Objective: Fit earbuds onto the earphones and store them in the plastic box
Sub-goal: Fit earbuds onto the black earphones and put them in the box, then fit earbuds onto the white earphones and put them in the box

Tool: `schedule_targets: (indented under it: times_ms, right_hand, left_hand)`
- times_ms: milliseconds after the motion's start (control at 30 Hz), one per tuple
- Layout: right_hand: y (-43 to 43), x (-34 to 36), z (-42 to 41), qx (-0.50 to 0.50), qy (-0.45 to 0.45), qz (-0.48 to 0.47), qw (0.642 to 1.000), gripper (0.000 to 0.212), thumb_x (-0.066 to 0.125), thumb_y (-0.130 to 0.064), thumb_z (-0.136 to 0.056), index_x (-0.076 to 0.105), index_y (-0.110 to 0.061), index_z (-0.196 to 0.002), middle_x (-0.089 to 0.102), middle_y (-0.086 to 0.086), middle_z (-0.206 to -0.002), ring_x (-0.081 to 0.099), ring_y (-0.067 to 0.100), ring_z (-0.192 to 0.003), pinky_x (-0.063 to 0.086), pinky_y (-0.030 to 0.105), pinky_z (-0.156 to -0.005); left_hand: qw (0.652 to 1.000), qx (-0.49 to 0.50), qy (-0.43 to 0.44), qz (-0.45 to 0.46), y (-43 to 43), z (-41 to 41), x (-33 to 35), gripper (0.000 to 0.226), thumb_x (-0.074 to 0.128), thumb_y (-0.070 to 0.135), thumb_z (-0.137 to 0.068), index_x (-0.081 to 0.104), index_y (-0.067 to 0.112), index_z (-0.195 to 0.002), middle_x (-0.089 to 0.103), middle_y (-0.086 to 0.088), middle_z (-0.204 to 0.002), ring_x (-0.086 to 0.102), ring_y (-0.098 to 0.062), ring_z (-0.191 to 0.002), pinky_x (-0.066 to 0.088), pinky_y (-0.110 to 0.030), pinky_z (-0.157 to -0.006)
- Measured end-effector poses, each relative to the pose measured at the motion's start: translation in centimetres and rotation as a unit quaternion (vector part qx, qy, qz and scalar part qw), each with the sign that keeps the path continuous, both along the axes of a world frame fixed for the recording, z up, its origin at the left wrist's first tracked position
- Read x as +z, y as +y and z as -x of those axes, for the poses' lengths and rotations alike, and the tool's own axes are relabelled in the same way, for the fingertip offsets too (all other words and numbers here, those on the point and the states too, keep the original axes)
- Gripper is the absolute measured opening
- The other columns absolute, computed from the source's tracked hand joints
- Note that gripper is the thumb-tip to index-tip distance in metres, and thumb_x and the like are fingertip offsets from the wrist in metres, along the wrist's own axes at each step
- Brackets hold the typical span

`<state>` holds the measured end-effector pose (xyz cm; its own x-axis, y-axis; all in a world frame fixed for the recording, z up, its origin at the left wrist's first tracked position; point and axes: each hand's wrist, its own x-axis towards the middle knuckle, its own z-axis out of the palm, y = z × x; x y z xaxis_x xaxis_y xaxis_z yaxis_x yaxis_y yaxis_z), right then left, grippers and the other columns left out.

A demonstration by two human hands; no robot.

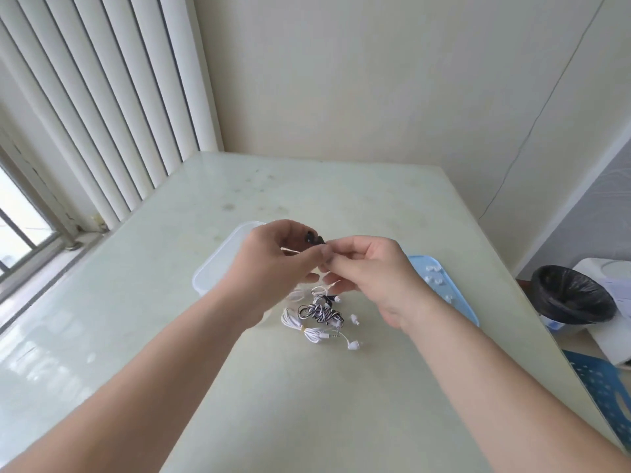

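My left hand pinches a dark earphone held above the table. My right hand meets it fingertip to fingertip and pinches something small that its fingers hide. Below the hands lies a pile of earphones: a black-and-white striped cord and a bundled white cord with white earpieces. The clear plastic box stands behind my left hand, mostly covered by it. A light blue lid at the right holds several small white earbuds.
The pale glass-topped table reaches a wall corner at the back. Vertical blinds and a window are at the left. Off the table's right edge stand a bin with a black liner and a blue patterned stool.
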<state>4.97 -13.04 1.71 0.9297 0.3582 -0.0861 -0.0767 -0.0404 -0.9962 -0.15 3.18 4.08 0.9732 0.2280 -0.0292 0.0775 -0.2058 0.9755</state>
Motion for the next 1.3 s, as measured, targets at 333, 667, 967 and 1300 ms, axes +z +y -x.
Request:
schedule_targets:
  times_ms: [333, 667, 967, 1300]
  right_hand:
    - [2.2, 0.2, 0.6, -0.028, -0.005, 0.044, 0.999, 0.013, 0.061, -0.009, -0.098, 0.073, -0.012, -0.104, 0.078, 0.010, -0.086, 0.070, 0.020, -0.070, 0.056, 0.034, -0.059]
    - [-2.5, -0.1, 1.1, -0.058, 0.010, 0.069, 0.996, 0.012, 0.064, -0.009, -0.097, 0.072, -0.010, -0.106, 0.077, 0.011, -0.085, 0.069, 0.020, -0.067, 0.055, 0.033, -0.058]
    - [-4.9, -0.7, 2.5, -0.069, 0.033, 0.076, 0.994, 0.011, 0.063, -0.013, -0.098, 0.073, -0.009, -0.101, 0.078, 0.010, -0.086, 0.070, 0.019, -0.069, 0.054, 0.031, -0.058]
    - [-8.9, 0.1, 3.4, -0.104, 0.043, 0.071, 0.991, 0.014, 0.062, -0.015, -0.099, 0.074, -0.009, -0.099, 0.076, 0.007, -0.086, 0.068, 0.016, -0.068, 0.054, 0.029, -0.060]
  left_hand:
    - [0.947, 0.075, 0.065, -0.305, 8.4, -2.1, -2.6, 0.013, 0.069, 0.012, -0.089, 0.069, 0.015, -0.102, 0.074, 0.000, -0.088, 0.069, -0.026, -0.075, 0.056, -0.031, -0.060]
    - [0.862, 0.025, -0.034, -0.505, 5.1, -2.5, -1.4, 0.030, 0.064, 0.020, -0.098, 0.066, 0.017, -0.127, 0.065, -0.006, -0.125, 0.061, -0.032, -0.115, 0.049, -0.036, -0.087]
    - [0.653, -0.227, 0.048, -0.721, -2.9, -2.9, -2.4, 0.037, 0.050, 0.003, -0.097, 0.055, 0.019, -0.131, 0.063, -0.007, -0.119, 0.061, -0.029, -0.110, 0.035, -0.030, -0.069]
    - [0.791, -0.144, -0.031, -0.594, -2.7, -6.0, -0.9, 0.018, 0.055, 0.004, -0.078, 0.060, 0.017, -0.090, 0.051, -0.001, -0.094, 0.064, -0.034, -0.086, 0.050, -0.034, -0.064]
